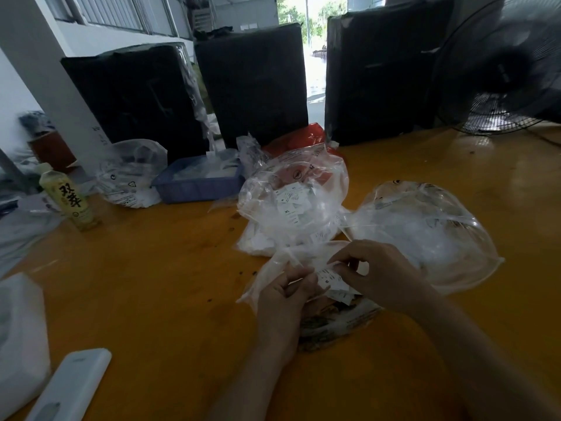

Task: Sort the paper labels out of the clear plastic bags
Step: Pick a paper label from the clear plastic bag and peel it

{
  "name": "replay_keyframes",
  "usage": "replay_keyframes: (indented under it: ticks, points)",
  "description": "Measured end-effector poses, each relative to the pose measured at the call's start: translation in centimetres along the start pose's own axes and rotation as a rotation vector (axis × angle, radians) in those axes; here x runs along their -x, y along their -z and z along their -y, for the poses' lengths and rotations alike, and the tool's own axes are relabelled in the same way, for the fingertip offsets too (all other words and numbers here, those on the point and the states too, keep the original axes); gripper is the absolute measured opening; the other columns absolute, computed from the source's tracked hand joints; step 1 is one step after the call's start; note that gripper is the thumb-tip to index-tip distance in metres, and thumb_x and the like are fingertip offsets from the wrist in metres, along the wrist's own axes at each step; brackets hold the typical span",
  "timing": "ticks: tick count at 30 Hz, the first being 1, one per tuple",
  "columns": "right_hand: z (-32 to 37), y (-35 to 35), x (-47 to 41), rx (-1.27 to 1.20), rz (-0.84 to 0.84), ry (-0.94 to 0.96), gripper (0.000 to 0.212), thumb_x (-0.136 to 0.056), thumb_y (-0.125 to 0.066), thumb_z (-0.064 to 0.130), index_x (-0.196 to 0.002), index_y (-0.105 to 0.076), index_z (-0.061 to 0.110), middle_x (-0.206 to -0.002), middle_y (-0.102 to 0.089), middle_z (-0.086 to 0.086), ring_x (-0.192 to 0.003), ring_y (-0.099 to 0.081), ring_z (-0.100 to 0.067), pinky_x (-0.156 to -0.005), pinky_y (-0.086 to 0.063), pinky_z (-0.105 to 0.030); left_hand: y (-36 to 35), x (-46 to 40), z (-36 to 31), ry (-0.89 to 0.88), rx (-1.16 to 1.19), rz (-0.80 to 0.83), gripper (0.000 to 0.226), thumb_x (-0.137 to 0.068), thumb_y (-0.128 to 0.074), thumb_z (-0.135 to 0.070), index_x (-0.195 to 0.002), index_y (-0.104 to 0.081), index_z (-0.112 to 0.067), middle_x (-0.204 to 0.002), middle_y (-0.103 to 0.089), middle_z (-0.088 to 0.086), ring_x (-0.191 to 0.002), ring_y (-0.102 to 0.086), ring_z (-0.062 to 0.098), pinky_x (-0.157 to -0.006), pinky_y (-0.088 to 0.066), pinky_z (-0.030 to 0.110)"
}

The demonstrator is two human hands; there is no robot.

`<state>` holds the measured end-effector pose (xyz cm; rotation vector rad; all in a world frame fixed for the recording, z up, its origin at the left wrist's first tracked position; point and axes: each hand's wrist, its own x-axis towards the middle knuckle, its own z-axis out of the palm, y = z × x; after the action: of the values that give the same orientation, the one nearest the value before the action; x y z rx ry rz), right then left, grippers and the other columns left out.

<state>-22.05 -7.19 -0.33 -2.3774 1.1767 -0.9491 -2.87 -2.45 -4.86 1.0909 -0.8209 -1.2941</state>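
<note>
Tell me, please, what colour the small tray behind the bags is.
The tray is blue, seen in the head view.

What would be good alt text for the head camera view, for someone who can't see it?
Over a yellow table, a person's left hand and right hand pinch paper labels at a clear plastic bag. More clear label bags, a blue tray and a drink bottle lie beyond.

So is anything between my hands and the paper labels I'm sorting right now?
Nothing visible. The right hand already pinches the paper labels directly, at the mouth of the clear plastic bag that the left hand grips. No plastic seems to cover them there.
</note>
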Motion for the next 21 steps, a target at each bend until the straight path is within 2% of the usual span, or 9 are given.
replay_keyframes:
  ticks: [3,4,6,8,10,12,16,18,21]
  points:
    - [0.1,-0.6,0.1,-0.036,0.008,-0.043,0.026,-0.096,-0.072,0.024,-0.120,-0.068,0.033,-0.095,-0.066,0.021,-0.095,-0.061,0.004,-0.080,-0.050,-0.010,0.2,0.1,0.2,-0.012,-0.047,0.023,0.038,-0.080,-0.080,-0.030,-0.113,-0.076,-0.010,-0.105,-0.081,0.010,-0.100,-0.078,0.030,-0.089,-0.064,0.045]
    - [0.1,-0.7,0.1,-0.070,-0.008,-0.081,0.029,-0.095,-0.072,0.027,-0.120,-0.063,0.038,-0.095,-0.067,0.021,-0.094,-0.062,0.006,-0.080,-0.051,-0.011,0.2,0.1,0.2,-0.013,-0.042,0.022,0.039,-0.080,-0.080,-0.030,-0.114,-0.076,-0.010,-0.106,-0.081,0.010,-0.100,-0.078,0.030,-0.089,-0.064,0.045]
    - [0.3,-0.9,0.1,-0.130,-0.062,-0.143,0.023,-0.092,-0.075,0.029,-0.107,-0.061,0.039,-0.090,-0.067,0.022,-0.089,-0.064,0.009,-0.075,-0.050,-0.008,0.2,0.0,0.1,-0.005,-0.017,0.022,0.040,-0.080,-0.080,-0.029,-0.115,-0.075,-0.009,-0.106,-0.081,0.009,-0.100,-0.078,0.030,-0.087,-0.065,0.044]
    - [0.5,-1.2,0.0,-0.140,-0.057,-0.148,0.013,-0.092,-0.075,0.030,-0.097,-0.067,0.039,-0.085,-0.068,0.024,-0.085,-0.065,0.007,-0.072,-0.050,-0.009,0.2,0.0,0.0,-0.002,-0.025,0.031,0.040,-0.081,-0.080,-0.030,-0.115,-0.076,-0.010,-0.106,-0.082,0.002,-0.100,-0.078,0.027,-0.084,-0.066,0.043]
    - [0.8,-1.5,0.0,-0.147,-0.003,-0.127,0.006,-0.094,-0.072,0.032,-0.096,-0.073,0.037,-0.087,-0.069,0.023,-0.084,-0.066,0.003,-0.072,-0.052,-0.015,0.3,-0.1,0.0,-0.004,-0.042,0.036,0.037,-0.083,-0.081,-0.032,-0.114,-0.079,-0.013,-0.111,-0.080,-0.012,-0.103,-0.078,0.019,-0.084,-0.066,0.043]
    - [1.0,-1.6,-0.1,-0.173,0.053,-0.131,0.008,-0.096,-0.068,0.036,-0.098,-0.075,0.035,-0.087,-0.070,0.023,-0.082,-0.067,0.000,-0.072,-0.055,-0.020,0.4,0.0,-0.1,-0.001,-0.038,0.019,0.030,-0.083,-0.081,-0.035,-0.109,-0.082,-0.020,-0.119,-0.076,-0.014,-0.107,-0.076,0.017,-0.083,-0.066,0.042]
    - [1.1,-1.5,0.0,-0.224,0.108,-0.134,0.005,-0.095,-0.067,0.041,-0.098,-0.072,0.041,-0.095,-0.065,0.030,-0.082,-0.065,0.002,-0.068,-0.050,-0.014,0.3,0.1,-0.5,0.019,0.007,0.006,0.023,-0.082,-0.082,-0.035,-0.103,-0.084,-0.026,-0.125,-0.069,-0.020,-0.113,-0.073,0.011,-0.080,-0.066,0.041]
    - [1.1,-1.5,0.1,-0.233,0.140,-0.132,0.008,-0.095,-0.069,0.039,-0.103,-0.070,0.039,-0.094,-0.064,0.028,-0.077,-0.064,0.001,-0.064,-0.048,-0.012,0.3,0.2,-0.6,0.026,-0.001,0.019,0.024,-0.084,-0.081,-0.034,-0.106,-0.083,-0.023,-0.130,-0.068,-0.016,-0.115,-0.072,0.010,-0.080,-0.066,0.042]
    - [1.2,-1.3,-0.2,-0.171,0.179,-0.108,0.010,-0.097,-0.070,0.027,-0.105,-0.067,0.032,-0.086,-0.067,0.015,-0.076,-0.064,-0.003,-0.064,-0.049,-0.014,0.2,0.3,-0.9,0.020,-0.054,0.033,0.031,-0.087,-0.079,-0.040,-0.113,-0.081,-0.023,-0.135,-0.070,-0.005,-0.113,-0.074,0.016,-0.077,-0.066,0.039]
